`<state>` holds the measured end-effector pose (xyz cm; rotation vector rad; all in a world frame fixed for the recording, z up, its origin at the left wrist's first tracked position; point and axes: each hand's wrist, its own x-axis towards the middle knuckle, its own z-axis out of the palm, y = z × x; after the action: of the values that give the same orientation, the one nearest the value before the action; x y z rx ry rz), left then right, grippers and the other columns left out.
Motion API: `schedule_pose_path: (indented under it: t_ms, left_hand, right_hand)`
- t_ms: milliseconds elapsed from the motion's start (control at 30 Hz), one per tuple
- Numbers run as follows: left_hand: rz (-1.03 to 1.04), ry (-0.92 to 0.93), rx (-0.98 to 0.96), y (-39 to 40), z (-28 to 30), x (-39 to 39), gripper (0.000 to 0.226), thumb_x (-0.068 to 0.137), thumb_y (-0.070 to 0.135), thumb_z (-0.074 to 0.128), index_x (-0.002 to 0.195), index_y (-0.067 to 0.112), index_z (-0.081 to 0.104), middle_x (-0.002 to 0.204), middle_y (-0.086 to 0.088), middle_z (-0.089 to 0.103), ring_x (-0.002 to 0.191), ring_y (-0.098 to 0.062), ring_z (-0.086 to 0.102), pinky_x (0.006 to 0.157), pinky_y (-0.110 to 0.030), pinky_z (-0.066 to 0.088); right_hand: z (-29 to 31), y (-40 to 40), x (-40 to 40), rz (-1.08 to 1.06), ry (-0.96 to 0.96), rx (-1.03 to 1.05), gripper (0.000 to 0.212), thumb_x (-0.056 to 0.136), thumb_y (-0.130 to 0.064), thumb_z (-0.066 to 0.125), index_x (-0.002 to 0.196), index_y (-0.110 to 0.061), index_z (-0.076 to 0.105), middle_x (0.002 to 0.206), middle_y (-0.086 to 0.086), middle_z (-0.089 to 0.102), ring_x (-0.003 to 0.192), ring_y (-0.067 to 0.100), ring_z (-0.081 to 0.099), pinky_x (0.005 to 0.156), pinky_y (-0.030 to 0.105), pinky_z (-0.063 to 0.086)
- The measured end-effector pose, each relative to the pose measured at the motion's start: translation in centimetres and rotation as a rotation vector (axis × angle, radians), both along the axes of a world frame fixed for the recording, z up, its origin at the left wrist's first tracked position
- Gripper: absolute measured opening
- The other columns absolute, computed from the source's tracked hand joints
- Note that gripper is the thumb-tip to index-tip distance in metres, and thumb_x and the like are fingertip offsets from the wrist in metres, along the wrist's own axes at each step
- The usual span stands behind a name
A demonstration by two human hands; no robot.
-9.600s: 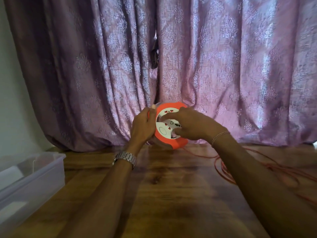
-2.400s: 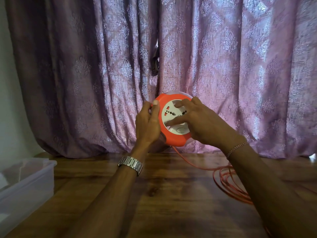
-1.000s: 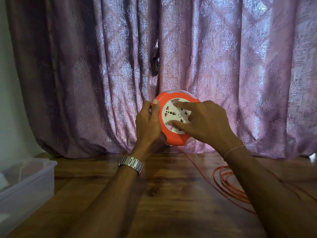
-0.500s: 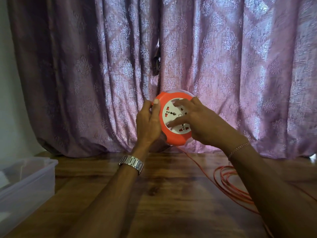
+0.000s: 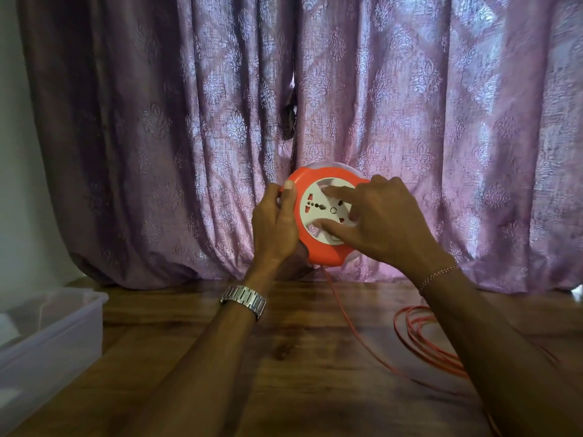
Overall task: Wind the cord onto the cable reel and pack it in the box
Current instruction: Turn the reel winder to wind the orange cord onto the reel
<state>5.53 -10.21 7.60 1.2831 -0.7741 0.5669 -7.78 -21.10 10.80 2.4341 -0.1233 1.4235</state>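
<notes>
I hold the orange cable reel (image 5: 318, 244) up in front of me, above the worktop (image 5: 284, 357), its white socket face turned toward me. My left hand (image 5: 274, 228) grips its left rim, thumb laid along the orange edge. The fingers (image 5: 339, 192) of my right hand (image 5: 385, 222) are spread and pressed on the white face. The orange cord (image 5: 353, 335) drops from the reel's underside, below my right hand, to loose loops on the wood beside my right forearm. The clear plastic box (image 5: 50, 329) sits well off to the left of my left arm. A purple curtain (image 5: 441, 121) hangs behind.
</notes>
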Motion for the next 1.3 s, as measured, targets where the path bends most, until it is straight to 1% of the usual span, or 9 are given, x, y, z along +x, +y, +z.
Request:
schedule_pose_path:
  t_ms: [100, 200, 367, 600, 800, 967, 1033, 1133, 1300]
  left_hand:
    - [-0.007, 0.014, 0.0, 0.1, -0.1, 0.2, 0.055, 0.098, 0.056, 0.043, 0.091, 0.003, 0.057, 0.087, -0.024, 0.07, 0.085, -0.043, 0.068, 0.075, -0.063, 0.055]
    - [-0.008, 0.008, -0.001, 0.2, -0.1, 0.3, 0.054, 0.098, 0.055, 0.043, 0.089, 0.004, 0.056, 0.085, -0.024, 0.07, 0.082, -0.043, 0.068, 0.072, -0.062, 0.055]
    - [-0.014, -0.008, 0.017, 0.1, -0.1, 0.2, 0.057, 0.098, 0.056, 0.043, 0.093, 0.001, 0.057, 0.088, -0.025, 0.07, 0.086, -0.043, 0.069, 0.075, -0.063, 0.055]
    - [0.006, -0.033, 0.019, 0.0, -0.1, 0.2, 0.053, 0.098, 0.054, 0.043, 0.089, 0.004, 0.056, 0.083, -0.021, 0.069, 0.083, -0.042, 0.067, 0.075, -0.062, 0.053]
    - [0.009, -0.04, 0.022, 0.0, -0.1, 0.3, 0.052, 0.099, 0.053, 0.044, 0.086, 0.004, 0.054, 0.076, -0.016, 0.063, 0.077, -0.04, 0.063, 0.073, -0.063, 0.051]
    - [0.0, -0.031, 0.014, 0.1, 0.0, 0.1, 0.059, 0.095, 0.061, 0.041, 0.088, 0.004, 0.056, 0.083, -0.022, 0.067, 0.083, -0.043, 0.065, 0.075, -0.063, 0.053]
    - [-0.007, -0.013, -0.002, 0.2, 0.1, 0.2, 0.058, 0.095, 0.061, 0.042, 0.086, 0.005, 0.054, 0.085, -0.024, 0.067, 0.084, -0.044, 0.065, 0.075, -0.063, 0.053]
    - [-0.011, -0.009, -0.013, 0.3, 0.1, 0.3, 0.05, 0.098, 0.053, 0.044, 0.081, 0.007, 0.05, 0.083, -0.025, 0.066, 0.082, -0.044, 0.064, 0.074, -0.063, 0.052]
    - [-0.011, -0.018, -0.002, 0.2, 0.0, 0.1, 0.055, 0.098, 0.054, 0.043, 0.09, 0.001, 0.055, 0.084, -0.024, 0.067, 0.083, -0.043, 0.065, 0.074, -0.062, 0.053]
  right_hand:
    - [0.3, -0.5, -0.4, 0.079, 0.003, -0.035, 0.047, 0.083, -0.059, 0.061, 0.116, -0.027, 0.068, 0.096, 0.003, 0.065, 0.091, 0.026, 0.051, 0.076, 0.041, 0.042]
    - [0.7, -0.9, -0.6, 0.221, 0.115, -0.066, 0.022, 0.084, -0.02, 0.067, 0.104, -0.028, 0.072, 0.113, 0.001, 0.062, 0.098, 0.025, 0.047, 0.082, 0.046, 0.046]
    - [0.5, 0.0, -0.7, 0.162, 0.357, -0.037, 0.063, 0.073, 0.006, 0.063, 0.11, -0.044, 0.069, 0.146, 0.002, 0.043, 0.123, 0.027, 0.037, 0.096, 0.046, 0.045]
    - [0.2, 0.0, -0.4, 0.101, 0.247, -0.064, 0.055, 0.075, -0.018, 0.069, 0.118, -0.053, 0.062, 0.125, 0.007, 0.055, 0.108, 0.028, 0.051, 0.081, 0.04, 0.049]
    - [-0.2, -0.1, 0.0, 0.01, 0.004, -0.003, 0.061, 0.069, -0.072, 0.055, 0.122, -0.044, 0.06, 0.088, 0.001, 0.073, 0.08, 0.027, 0.068, 0.071, 0.036, 0.043]
    - [-0.2, 0.2, 0.0, -0.059, -0.04, -0.071, 0.068, 0.075, -0.079, 0.043, 0.122, -0.034, 0.063, 0.082, 0.002, 0.072, 0.08, 0.029, 0.062, 0.074, 0.038, 0.038]
    - [0.0, 0.1, -0.2, 0.027, -0.032, -0.08, 0.059, 0.079, -0.071, 0.053, 0.119, -0.029, 0.064, 0.093, 0.003, 0.068, 0.087, 0.028, 0.054, 0.076, 0.04, 0.039]
    - [0.6, -0.3, -0.6, 0.198, 0.088, -0.104, 0.022, 0.087, -0.03, 0.061, 0.108, -0.025, 0.066, 0.114, 0.003, 0.06, 0.098, 0.026, 0.047, 0.082, 0.044, 0.044]
    - [0.5, 0.0, -0.7, 0.192, 0.283, -0.083, 0.049, 0.066, 0.006, 0.069, 0.094, -0.034, 0.074, 0.138, 0.005, 0.052, 0.118, 0.031, 0.045, 0.092, 0.046, 0.046]
